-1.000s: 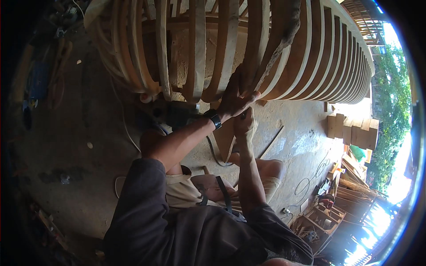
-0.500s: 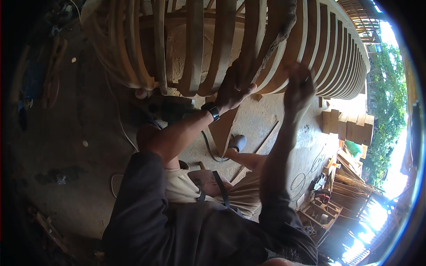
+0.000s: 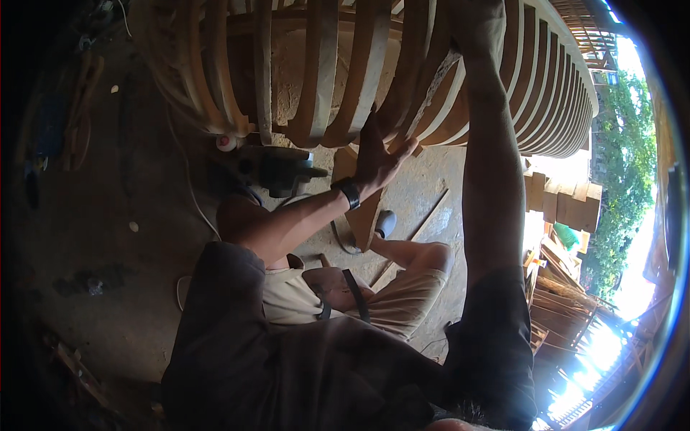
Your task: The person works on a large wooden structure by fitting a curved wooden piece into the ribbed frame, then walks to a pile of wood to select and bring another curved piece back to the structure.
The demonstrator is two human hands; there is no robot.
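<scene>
A curved wooden rib piece (image 3: 435, 85) with a rough, bark-like edge stands against the ribbed wooden frame (image 3: 314, 72), which resembles a boat hull. My left hand (image 3: 377, 159), wearing a dark wristwatch, holds the lower end of this piece, with the fingers up along one side and the thumb stretched out on the other. At the top edge, my right hand (image 3: 480, 27) reaches up beside the upper part of the rough-edged piece. Its fingers look curled, but their tips and anything in them are hidden.
A green-grey power tool (image 3: 284, 171) with a cord lies on the floor below the frame. A pointed board (image 3: 365, 219) stands by my leg, near a thin wooden strip (image 3: 430, 214). Stacked wood blocks (image 3: 564, 201) are at the right.
My right hand has moved up to the upper part of the rough-edged piece, its arm now stretched out. My left hand stays at the lower end, shifted slightly.
</scene>
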